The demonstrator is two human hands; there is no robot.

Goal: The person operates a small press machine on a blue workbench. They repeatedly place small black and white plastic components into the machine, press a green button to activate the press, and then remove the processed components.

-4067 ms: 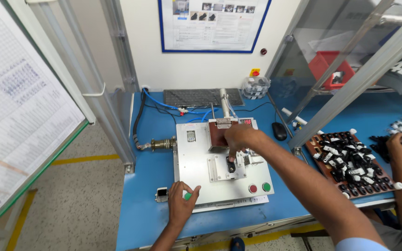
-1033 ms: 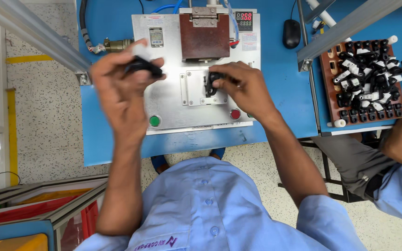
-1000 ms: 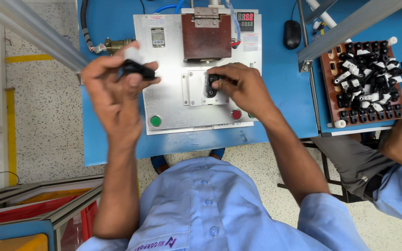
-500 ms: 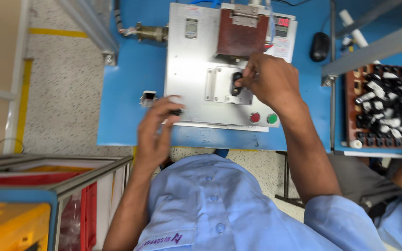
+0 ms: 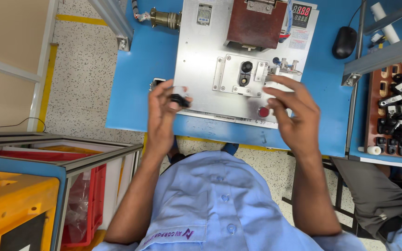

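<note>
1. Left hand (image 5: pixel 161 114) grip closed on small black part (image 5: pixel 179 100), over metal fixture plate's (image 5: pixel 196 65) left edge.
2. Right hand (image 5: pixel 294 116) empty, fingers spread, hovering near red button (image 5: pixel 263 112).
3. Another black part (image 5: pixel 246 73) sits in the fixture nest.

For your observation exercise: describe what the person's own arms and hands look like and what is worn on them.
Both forearms are bare, and the left hand and right hand wear no gloves. No watch, ring or band shows. The light blue shirt has buttons down the front and short sleeves.
</note>
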